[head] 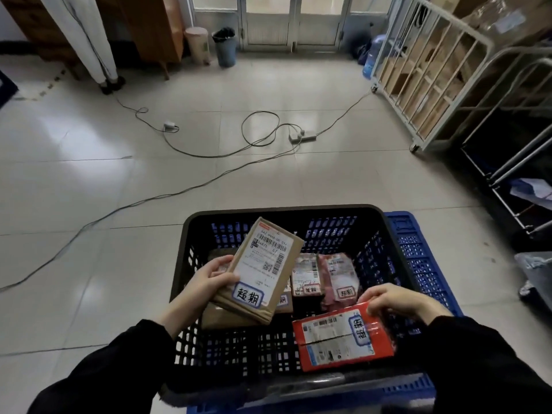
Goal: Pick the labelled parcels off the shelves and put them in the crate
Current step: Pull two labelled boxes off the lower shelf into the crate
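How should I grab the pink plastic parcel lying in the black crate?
Probably from straight above, pinching its far end: the pink plastic-wrapped parcel lies flat on the floor of the black plastic crate, label up, with another parcel close on its left side.

The pale tiled floor point(89, 180) carries everything before me. At lower centre stands a blue crate point(418, 258) with the black crate point(280, 209) set in it. Mid-frame lies a white power strip point(303, 135), its grey cables point(149, 201) trailing to the left edge. Along the top stand a beige bin point(197, 43), a blue bin point(225, 52) and a water bottle point(373, 55); a white wheeled cart point(418, 94) stands upper right.
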Demonstrator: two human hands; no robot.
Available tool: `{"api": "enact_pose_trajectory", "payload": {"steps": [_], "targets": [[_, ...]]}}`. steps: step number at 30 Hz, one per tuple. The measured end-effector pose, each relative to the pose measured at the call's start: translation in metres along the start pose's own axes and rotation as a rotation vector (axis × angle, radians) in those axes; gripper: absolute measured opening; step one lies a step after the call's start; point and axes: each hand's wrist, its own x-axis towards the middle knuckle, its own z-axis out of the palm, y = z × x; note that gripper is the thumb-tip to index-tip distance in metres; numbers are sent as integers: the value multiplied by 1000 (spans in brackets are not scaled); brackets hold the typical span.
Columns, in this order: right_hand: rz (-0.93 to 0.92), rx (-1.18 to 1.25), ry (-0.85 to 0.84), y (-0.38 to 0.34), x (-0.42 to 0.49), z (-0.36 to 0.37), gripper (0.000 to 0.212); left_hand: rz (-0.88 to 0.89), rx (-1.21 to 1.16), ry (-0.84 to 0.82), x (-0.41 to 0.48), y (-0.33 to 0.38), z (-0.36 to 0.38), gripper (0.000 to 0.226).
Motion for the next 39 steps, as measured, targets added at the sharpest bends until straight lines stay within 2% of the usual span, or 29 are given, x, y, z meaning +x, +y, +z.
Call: {"api": "enact_pose_trajectory", "payload": {"steps": [7, 10, 16, 22, 27, 30, 35, 37, 39], "targets": [[30, 179, 1, 38, 46, 26, 31, -64, 13, -2, 23, -20, 30, 85], [21, 231, -9, 46, 65, 29, 19, -85, 11, 5, 30, -28, 38, 90], [11, 239, -30, 52, 84, 25, 24, -99, 25, 1, 39, -38, 54, 93], [-21, 33, -42, 59, 87, 26, 37, -99, 54, 2, 44, -41, 69, 100], [26, -477, 2, 62, 94, 34, 37, -110, 61, 9, 44, -47, 76, 99], [-4, -618, 23, 58, 95, 36, 38, -126, 74, -4, 42, -48, 77, 97], [-103, -627, 135, 37, 75, 31, 41, -124, 59, -20, 35, -38, 78, 91], [-168, -500, 240, 21, 58, 27, 38, -123, 50, -36, 33, -33, 79, 83], [-235, -250, 333, 6, 40, 22, 39, -131, 45, -70, 31, -27, 81, 80]]}}
